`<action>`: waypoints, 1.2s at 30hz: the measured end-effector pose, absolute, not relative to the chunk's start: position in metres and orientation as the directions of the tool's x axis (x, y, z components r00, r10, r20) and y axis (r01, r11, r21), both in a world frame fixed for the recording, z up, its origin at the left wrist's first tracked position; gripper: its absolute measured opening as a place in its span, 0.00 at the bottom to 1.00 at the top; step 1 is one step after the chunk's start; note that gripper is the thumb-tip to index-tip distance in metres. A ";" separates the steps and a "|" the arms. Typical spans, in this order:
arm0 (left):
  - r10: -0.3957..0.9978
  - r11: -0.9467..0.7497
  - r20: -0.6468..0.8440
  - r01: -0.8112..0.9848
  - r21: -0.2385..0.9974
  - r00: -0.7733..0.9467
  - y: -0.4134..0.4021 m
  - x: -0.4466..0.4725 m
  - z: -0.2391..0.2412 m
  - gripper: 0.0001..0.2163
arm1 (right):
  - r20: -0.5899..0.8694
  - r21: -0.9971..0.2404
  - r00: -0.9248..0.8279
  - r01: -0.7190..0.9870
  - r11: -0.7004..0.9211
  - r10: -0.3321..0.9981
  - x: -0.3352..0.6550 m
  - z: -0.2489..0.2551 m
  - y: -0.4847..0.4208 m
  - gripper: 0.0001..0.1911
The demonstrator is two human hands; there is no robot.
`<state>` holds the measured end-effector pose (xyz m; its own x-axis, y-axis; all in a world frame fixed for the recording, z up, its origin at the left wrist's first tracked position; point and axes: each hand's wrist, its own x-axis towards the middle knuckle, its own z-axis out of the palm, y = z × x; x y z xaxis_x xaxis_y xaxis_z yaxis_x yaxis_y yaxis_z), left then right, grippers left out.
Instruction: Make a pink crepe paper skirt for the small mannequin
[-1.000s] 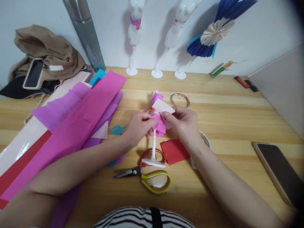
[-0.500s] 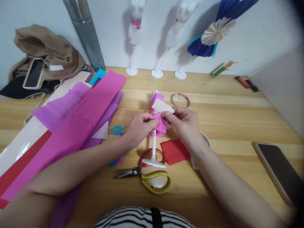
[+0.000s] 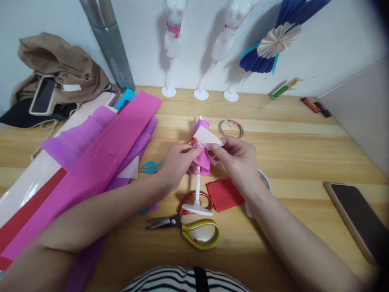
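A pale wooden table (image 3: 288,156) with visible grain meets a white wall (image 3: 142,48). A tall metal flask (image 3: 111,56), smooth and cylindrical, stands at the back left; its contents cannot be seen. A flat ring (image 3: 220,128) lies beyond the hands with a few tiny pale bits inside its circle, and a whitish rounded lump (image 3: 203,233) shows within the yellow handle loop of the scissors (image 3: 174,221).

Between the two hands, near the middle of the table, is a small dress form (image 3: 197,187) on a slim white stem and round base, tilted and wrapped in soft, creased pink paper (image 3: 205,162). The left hand (image 3: 178,164) has thumb and fingers pinched on that paper at the waist; the right hand (image 3: 238,156) pinches the edge of a stiffer-looking pale pointed piece (image 3: 206,135) lying across the form.

Long magenta sheets (image 3: 100,158) and wavy-edged purple paper (image 3: 80,134) overlap at left. A flat red rectangle (image 3: 225,195) lies beside the base.
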<state>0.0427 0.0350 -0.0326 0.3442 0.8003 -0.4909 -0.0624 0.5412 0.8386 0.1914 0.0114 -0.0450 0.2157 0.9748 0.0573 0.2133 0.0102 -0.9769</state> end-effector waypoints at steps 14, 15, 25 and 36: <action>0.812 0.546 -0.480 -0.142 0.825 0.333 0.031 0.043 -0.032 0.11 | 0.076 -0.978 0.238 0.208 0.025 0.968 0.188 -0.047 0.010 0.12; 0.816 0.536 -0.474 -0.125 0.835 0.332 0.031 0.044 -0.032 0.11 | 0.076 -0.977 0.238 0.213 0.024 0.968 0.188 -0.046 0.010 0.12; 0.847 0.435 -0.396 -0.033 0.900 0.355 0.030 0.043 -0.032 0.11 | 0.105 -0.954 0.181 0.296 0.048 0.978 0.188 -0.041 0.006 0.08; 0.847 0.415 -0.383 -0.009 0.910 0.369 0.028 0.042 -0.029 0.07 | 0.148 -0.955 0.149 0.279 0.102 0.978 0.189 -0.033 0.004 0.14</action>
